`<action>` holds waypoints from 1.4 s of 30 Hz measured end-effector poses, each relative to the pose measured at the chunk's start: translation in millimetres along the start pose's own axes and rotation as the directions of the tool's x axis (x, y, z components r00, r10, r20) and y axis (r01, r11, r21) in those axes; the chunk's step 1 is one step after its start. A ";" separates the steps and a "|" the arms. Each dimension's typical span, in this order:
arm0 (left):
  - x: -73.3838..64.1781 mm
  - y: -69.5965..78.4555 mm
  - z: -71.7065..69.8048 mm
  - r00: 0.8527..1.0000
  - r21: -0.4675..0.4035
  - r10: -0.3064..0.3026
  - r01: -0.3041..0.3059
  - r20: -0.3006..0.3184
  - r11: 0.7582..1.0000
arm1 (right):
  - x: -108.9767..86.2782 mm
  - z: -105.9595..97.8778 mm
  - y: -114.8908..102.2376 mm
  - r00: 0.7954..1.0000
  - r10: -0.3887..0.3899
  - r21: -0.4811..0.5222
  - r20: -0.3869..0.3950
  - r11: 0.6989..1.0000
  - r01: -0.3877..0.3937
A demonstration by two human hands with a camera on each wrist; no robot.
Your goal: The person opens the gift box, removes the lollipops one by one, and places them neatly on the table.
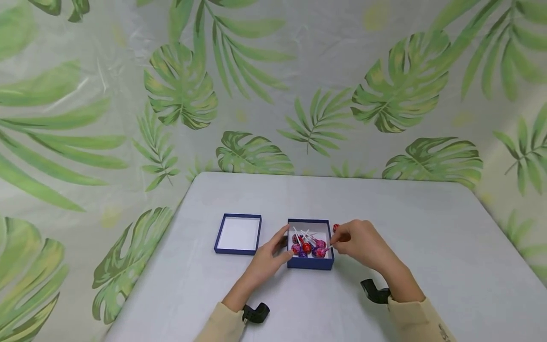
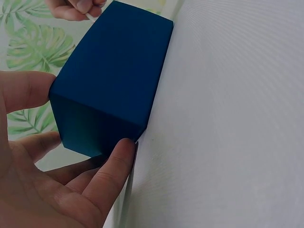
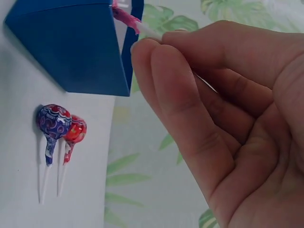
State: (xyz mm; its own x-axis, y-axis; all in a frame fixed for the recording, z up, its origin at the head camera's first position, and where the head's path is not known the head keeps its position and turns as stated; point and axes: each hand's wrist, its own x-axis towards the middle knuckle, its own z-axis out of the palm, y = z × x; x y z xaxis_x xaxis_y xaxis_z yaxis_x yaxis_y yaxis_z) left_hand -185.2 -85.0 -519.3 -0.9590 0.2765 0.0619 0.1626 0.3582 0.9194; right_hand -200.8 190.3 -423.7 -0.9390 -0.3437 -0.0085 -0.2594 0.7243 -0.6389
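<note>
My right hand (image 1: 358, 241) pinches the white stick of a pink-wrapped lollipop (image 3: 125, 19) between thumb and fingertips. That lollipop's head lies over the right front part of the blue box (image 1: 309, 264), inside its wall. Several more lollipops (image 1: 306, 247), red, pink and purple, fill the box, their sticks leaning toward the back. With spread thumb and fingers, my left hand (image 1: 267, 259) holds the box at its left side. In the left wrist view the fingers (image 2: 111, 173) press low on the side wall near the table.
The shallow lid (image 1: 238, 250), white inside with a blue rim, lies left of the box. Beside the box's right wall, a purple lollipop (image 3: 54, 121) and a red lollipop (image 3: 79, 129) lie on the white table (image 1: 239, 194). A leaf-patterned sheet (image 1: 316, 85) hangs behind the table.
</note>
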 end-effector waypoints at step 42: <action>0.2 2.7 -0.8 1.000 -0.012 0.006 -0.006 0.003 1.000 | -29.3 -39.0 23.0 0.973 0.204 0.077 -0.105 0.978 -0.196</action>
State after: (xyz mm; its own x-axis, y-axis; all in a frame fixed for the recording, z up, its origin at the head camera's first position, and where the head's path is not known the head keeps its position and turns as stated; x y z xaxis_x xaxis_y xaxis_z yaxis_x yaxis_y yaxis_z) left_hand -185.2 -84.7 -516.5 -0.9575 0.2808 0.0661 0.1652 0.3460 0.9236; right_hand -188.1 240.3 -408.2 -0.9906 -0.1242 -0.0573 -0.0520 0.7295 -0.6821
